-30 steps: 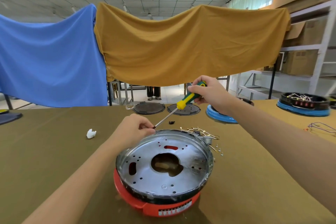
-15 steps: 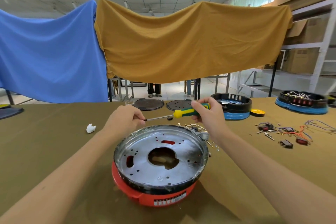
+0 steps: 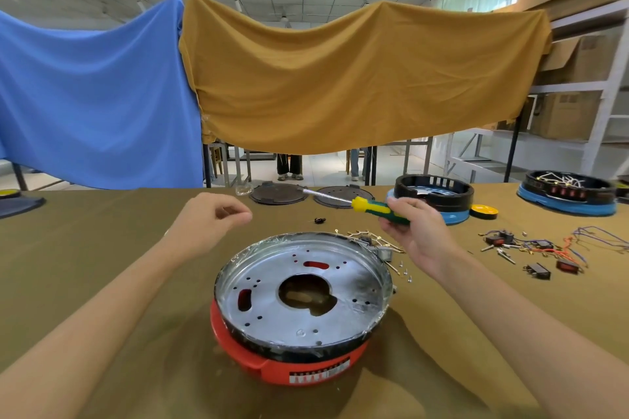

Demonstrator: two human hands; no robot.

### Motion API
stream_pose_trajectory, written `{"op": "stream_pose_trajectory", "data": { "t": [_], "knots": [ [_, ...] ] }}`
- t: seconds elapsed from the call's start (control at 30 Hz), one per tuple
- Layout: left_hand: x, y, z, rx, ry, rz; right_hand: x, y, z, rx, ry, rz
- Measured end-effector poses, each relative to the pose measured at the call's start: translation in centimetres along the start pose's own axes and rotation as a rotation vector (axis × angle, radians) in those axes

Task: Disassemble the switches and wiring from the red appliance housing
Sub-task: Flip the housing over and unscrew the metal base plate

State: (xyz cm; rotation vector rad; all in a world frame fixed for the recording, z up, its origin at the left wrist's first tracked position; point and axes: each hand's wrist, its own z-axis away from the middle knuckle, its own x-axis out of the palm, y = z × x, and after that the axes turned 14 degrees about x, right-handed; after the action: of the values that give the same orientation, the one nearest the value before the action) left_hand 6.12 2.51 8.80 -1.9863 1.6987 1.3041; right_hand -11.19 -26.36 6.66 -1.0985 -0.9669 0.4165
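The red appliance housing (image 3: 292, 366) sits on the table in front of me, with a round silver metal plate (image 3: 360, 286) full of holes on top. My right hand (image 3: 413, 231) grips the green and yellow screwdriver (image 3: 374, 207) above the housing's far right rim, shaft pointing left and away. My left hand (image 3: 207, 224) hovers over the table left of the housing's far rim, fingers curled with the fingertips together; whether they hold something small I cannot tell. Loose wires and clips (image 3: 371, 240) lie just behind the housing.
Removed switches and coloured wiring (image 3: 534, 250) lie at the right. Two blue-based housings (image 3: 442, 201) (image 3: 568, 196) stand at the back right, two dark round plates (image 3: 277, 194) at the back centre. A yellow disc (image 3: 483, 211) and small screws (image 3: 405, 274) also lie there.
My left hand let go of the screwdriver's tip and drew back to the left. My right hand swung the screwdriver to the right and up, its shaft now pointing away.
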Motion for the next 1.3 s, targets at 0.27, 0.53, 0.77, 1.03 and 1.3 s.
{"op": "stream_pose_trajectory", "data": {
  "t": [0.27, 0.53, 0.77, 1.03, 1.3],
  "knots": [
    [4.5, 7.1, -1.9, -0.119, -0.179, 0.552, 0.8, 1.6, 2.2, 0.286, -0.304, -0.087],
    [8.0, 10.7, -3.2, -0.302, -0.185, 0.948, 1.6, 1.8, 3.8, -0.068, -0.235, 0.393],
    [9.1, 12.1, -3.0, -0.357, -0.249, 0.972, 0.6, 1.9, 4.4, -0.306, -0.042, 0.642],
    [6.0, 7.5, -1.5, -0.067, -0.228, -0.235, -7.2, 3.1, 1.6, 0.092, 0.41, 1.087],
    [3.8, 2.2, 1.0, -0.344, -0.38, -0.307, -6.7, 2.9, 1.0, 0.244, 0.472, 1.188]
  ]
}}
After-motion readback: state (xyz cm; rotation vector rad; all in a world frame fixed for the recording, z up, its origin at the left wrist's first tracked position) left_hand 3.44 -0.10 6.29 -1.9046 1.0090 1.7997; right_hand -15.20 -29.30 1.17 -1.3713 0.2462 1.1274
